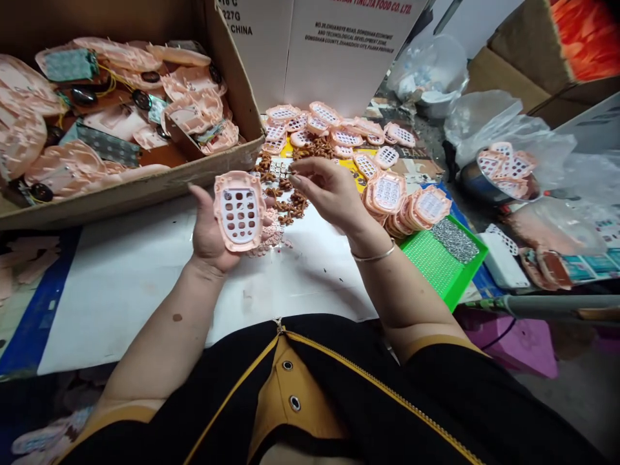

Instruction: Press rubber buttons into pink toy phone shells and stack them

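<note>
1. The left hand (206,226) holds a pink panel (241,213) above the middle of the worktop (130,278), thumb standing clear; the right hand (329,190) is half-curled, thumb and forefinger nearly meeting.
2. Whether the right fingertips grip anything, I cannot tell. Most of the left fingers are hidden behind the panel.
3. The person's black jacket (416,400) covers the worktop's near edge. Printing on the white carton (334,71) behind the far edge is cut off at the top.
4. At the far left corner, a brown box (145,192) full of pink shells (194,110) runs out of view.
5. Brown pieces (293,208) lie beyond the hands, partly hidden by them; the pale bits (272,237) beside the panel are too small to identify.
6. Loose panels (346,138) crowd the far edge. Towards the right edge stand stacked panels (385,192) and a green basket (426,265) holding silvery bits (455,240); the right forearm stands partly in front of the basket.
</note>
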`<state>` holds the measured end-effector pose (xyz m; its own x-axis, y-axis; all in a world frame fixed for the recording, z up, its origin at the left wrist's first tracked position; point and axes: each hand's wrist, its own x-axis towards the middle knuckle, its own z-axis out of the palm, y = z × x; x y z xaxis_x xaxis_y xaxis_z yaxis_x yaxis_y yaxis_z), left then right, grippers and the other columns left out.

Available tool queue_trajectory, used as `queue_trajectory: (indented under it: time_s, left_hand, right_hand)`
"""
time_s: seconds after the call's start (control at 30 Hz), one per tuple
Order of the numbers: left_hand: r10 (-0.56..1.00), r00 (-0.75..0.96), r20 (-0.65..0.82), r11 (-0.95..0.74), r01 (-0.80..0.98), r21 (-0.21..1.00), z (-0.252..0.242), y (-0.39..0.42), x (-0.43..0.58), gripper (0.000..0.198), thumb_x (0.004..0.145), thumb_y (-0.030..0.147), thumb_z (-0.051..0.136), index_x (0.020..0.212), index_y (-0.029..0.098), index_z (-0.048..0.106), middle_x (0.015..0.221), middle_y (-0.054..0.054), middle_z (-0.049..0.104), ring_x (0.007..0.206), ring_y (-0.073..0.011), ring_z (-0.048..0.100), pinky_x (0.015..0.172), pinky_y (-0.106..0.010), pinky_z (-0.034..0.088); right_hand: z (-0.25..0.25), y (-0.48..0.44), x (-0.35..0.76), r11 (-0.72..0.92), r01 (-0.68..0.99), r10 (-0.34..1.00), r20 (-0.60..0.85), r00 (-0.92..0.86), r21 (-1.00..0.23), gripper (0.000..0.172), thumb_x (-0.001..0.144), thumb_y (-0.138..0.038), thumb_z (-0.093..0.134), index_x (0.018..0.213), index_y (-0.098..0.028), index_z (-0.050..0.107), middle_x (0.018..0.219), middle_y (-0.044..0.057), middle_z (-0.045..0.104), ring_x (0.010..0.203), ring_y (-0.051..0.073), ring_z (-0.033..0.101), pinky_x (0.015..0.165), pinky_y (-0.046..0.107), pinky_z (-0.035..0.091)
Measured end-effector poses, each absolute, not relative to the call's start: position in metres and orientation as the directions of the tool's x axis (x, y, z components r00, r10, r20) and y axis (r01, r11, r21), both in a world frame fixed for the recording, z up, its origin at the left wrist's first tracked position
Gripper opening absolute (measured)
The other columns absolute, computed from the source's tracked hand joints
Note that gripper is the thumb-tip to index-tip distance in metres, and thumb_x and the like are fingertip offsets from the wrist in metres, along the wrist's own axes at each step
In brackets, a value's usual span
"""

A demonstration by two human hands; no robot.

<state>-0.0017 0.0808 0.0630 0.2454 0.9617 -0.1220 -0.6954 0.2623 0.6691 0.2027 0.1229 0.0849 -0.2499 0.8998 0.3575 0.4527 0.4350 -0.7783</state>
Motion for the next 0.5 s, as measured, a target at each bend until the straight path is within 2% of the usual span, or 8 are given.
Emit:
queue_trajectory:
  time_s: [0.1, 0.17, 0.23, 0.3, 0.37, 0.43, 0.5]
  left_hand:
    - [0.972, 0.157, -0.173, 0.233, -0.686, 0.689, 0.051, 0.085, -0.015, 0.088, 0.091, 0.08, 0.01, 0.114, 0.017, 0.067, 0.091, -0.014, 0.074, 0.065, -0.024, 0.073, 0.052, -0.034, 0.061]
    - [0.97, 0.14, -0.198, 0.24, -0.681, 0.692, 0.045, 0.089, -0.02, 0.083, 0.093, 0.078, 0.014, 0.114, 0.018, 0.067, 0.092, -0.014, 0.074, 0.067, -0.024, 0.073, 0.051, -0.033, 0.061]
    - [0.969, 0.141, -0.203, 0.244, -0.684, 0.688, 0.042, 0.092, -0.02, 0.074, 0.097, 0.071, 0.018, 0.113, 0.018, 0.067, 0.094, -0.013, 0.074, 0.071, -0.0236, 0.074, 0.054, -0.032, 0.062]
    - [0.966, 0.141, -0.218, 0.254, -0.685, 0.683, 0.041, 0.092, -0.017, 0.068, 0.098, 0.067, 0.022, 0.112, 0.018, 0.066, 0.094, -0.013, 0.074, 0.073, -0.0237, 0.075, 0.055, -0.032, 0.062]
    - [0.962, 0.13, -0.241, 0.263, -0.685, 0.68, 0.042, 0.092, -0.014, 0.068, 0.097, 0.069, 0.024, 0.112, 0.018, 0.066, 0.092, -0.013, 0.074, 0.073, -0.0241, 0.075, 0.055, -0.032, 0.063]
    - [0.96, 0.119, -0.252, 0.263, -0.683, 0.681, 0.043, 0.091, -0.013, 0.069, 0.095, 0.072, 0.026, 0.112, 0.018, 0.065, 0.091, -0.012, 0.074, 0.072, -0.0243, 0.075, 0.055, -0.033, 0.063]
    - [0.962, 0.115, -0.247, 0.257, -0.681, 0.686, 0.043, 0.09, -0.013, 0.068, 0.094, 0.074, 0.028, 0.112, 0.019, 0.064, 0.092, -0.011, 0.074, 0.074, -0.0244, 0.075, 0.057, -0.033, 0.063]
  right_hand:
    - [0.062, 0.098, 0.216, 0.346, 0.68, 0.928, 0.127, -0.351, -0.646, 0.014, 0.092, -0.025, 0.062, 0.09, -0.016, 0.072, 0.087, 0.004, 0.07, 0.079, 0.015, 0.062, 0.075, 0.028, 0.045]
    - [0.046, 0.081, 0.213, 0.302, 0.796, 0.923, -0.048, -0.382, -0.525, 0.017, 0.095, -0.024, 0.058, 0.091, -0.016, 0.072, 0.091, 0.006, 0.07, 0.081, 0.016, 0.062, 0.078, 0.029, 0.045]
    - [0.033, 0.068, 0.204, 0.286, 0.877, 0.923, -0.136, -0.361, -0.386, 0.024, 0.099, -0.029, 0.052, 0.097, -0.016, 0.072, 0.099, 0.01, 0.069, 0.088, 0.019, 0.062, 0.079, 0.031, 0.044]
    - [0.026, 0.06, 0.193, 0.295, 0.918, 0.927, -0.151, -0.342, -0.266, 0.029, 0.101, -0.034, 0.047, 0.101, -0.016, 0.07, 0.105, 0.012, 0.066, 0.094, 0.022, 0.061, 0.078, 0.032, 0.044]
    - [0.022, 0.058, 0.187, 0.316, 0.928, 0.926, -0.149, -0.347, -0.2, 0.028, 0.102, -0.032, 0.045, 0.104, -0.016, 0.068, 0.108, 0.013, 0.064, 0.095, 0.024, 0.06, 0.074, 0.032, 0.043]
    - [0.019, 0.058, 0.188, 0.328, 0.923, 0.923, -0.137, -0.358, -0.201, 0.025, 0.102, -0.03, 0.044, 0.104, -0.016, 0.065, 0.108, 0.013, 0.063, 0.094, 0.023, 0.059, 0.073, 0.032, 0.043]
    - [0.015, 0.059, 0.194, 0.329, 0.91, 0.925, -0.107, -0.365, -0.254, 0.021, 0.101, -0.028, 0.047, 0.103, -0.016, 0.064, 0.107, 0.012, 0.063, 0.093, 0.022, 0.058, 0.074, 0.032, 0.044]
